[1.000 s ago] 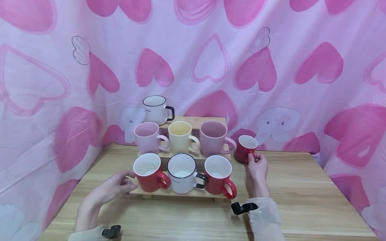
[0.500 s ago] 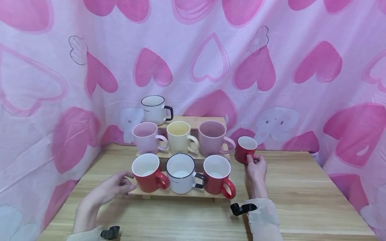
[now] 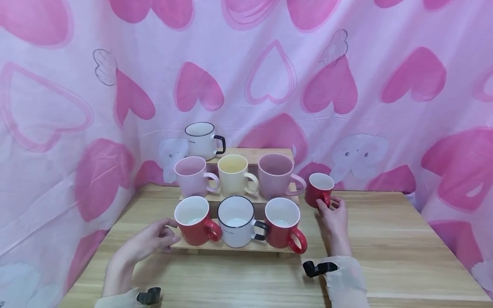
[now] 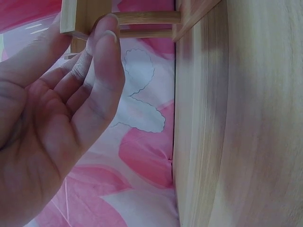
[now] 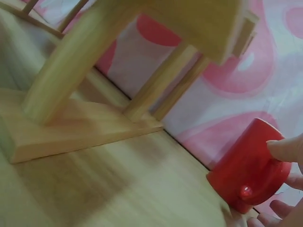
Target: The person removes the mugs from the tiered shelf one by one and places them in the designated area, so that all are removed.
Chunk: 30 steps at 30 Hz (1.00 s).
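My left hand [image 3: 154, 239] grips the left end of the wooden rack's lowest board [image 4: 71, 19], with digits on both sides of it. Close beside those fingers, a red mug [image 3: 190, 231] stands at that end of the board. To the right of the rack, a white-lined red mug [image 3: 313, 194] stands upright on the table. My right hand [image 3: 336, 218] is at this mug's handle [image 5: 265, 187]. The thumb lies by the top of the handle, while the other fingers are spread loosely behind it, away from its loop.
The rack [image 3: 265, 156] has three tiers. A white mug [image 3: 200, 143] with black handle is on top; lilac [image 3: 191, 179], yellow [image 3: 232, 177] and mauve [image 3: 275, 177] mugs fill the middle. Below, a black-rimmed white mug [image 3: 235, 226] sits left of another red mug [image 3: 281, 226]. A heart-print curtain [image 3: 269, 77] hangs behind.
My right thumb and fingers have spread apart around the red mug's handle, which they pinched before. The left hand has kept its place at the rack, and the view has shifted slightly.
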{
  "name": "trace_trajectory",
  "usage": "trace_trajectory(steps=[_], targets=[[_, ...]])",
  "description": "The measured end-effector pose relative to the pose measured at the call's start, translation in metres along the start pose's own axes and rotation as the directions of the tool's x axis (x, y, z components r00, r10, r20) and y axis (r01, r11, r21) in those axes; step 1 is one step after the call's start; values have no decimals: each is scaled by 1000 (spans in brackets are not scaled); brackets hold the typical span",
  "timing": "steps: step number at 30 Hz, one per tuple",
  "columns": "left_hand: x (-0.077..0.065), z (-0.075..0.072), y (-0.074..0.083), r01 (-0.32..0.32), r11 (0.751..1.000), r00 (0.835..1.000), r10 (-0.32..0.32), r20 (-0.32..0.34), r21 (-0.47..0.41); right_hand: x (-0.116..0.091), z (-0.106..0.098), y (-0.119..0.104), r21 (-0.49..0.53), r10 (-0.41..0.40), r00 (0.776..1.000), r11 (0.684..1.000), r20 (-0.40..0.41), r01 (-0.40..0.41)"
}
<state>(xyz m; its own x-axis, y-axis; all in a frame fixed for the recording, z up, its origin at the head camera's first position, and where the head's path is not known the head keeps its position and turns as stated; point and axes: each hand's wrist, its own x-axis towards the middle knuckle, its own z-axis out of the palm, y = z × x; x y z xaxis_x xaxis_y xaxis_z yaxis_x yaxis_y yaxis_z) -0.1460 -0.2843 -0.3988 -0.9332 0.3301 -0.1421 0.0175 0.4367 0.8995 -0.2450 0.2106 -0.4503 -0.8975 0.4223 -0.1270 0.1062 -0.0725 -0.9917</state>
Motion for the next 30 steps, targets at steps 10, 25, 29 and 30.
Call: trace_trajectory(steps=[10,25,29,30], targets=[[1,1,0,-2,1000,1000,2,5,11,-10,-19,-28,-84,-42,999,996,-10,41],[0,-2,0,-11,1000,1000,11,19,14,-37,-29,-79,73,-182,983,980,-19,183],[0,-2,1,-13,1000,1000,13,22,7,-50,-29,-92,112,-251,968,961,-17,251],[0,-3,1,-13,1000,1000,13,21,10,-53,-28,-94,115,-270,963,956,-14,270]])
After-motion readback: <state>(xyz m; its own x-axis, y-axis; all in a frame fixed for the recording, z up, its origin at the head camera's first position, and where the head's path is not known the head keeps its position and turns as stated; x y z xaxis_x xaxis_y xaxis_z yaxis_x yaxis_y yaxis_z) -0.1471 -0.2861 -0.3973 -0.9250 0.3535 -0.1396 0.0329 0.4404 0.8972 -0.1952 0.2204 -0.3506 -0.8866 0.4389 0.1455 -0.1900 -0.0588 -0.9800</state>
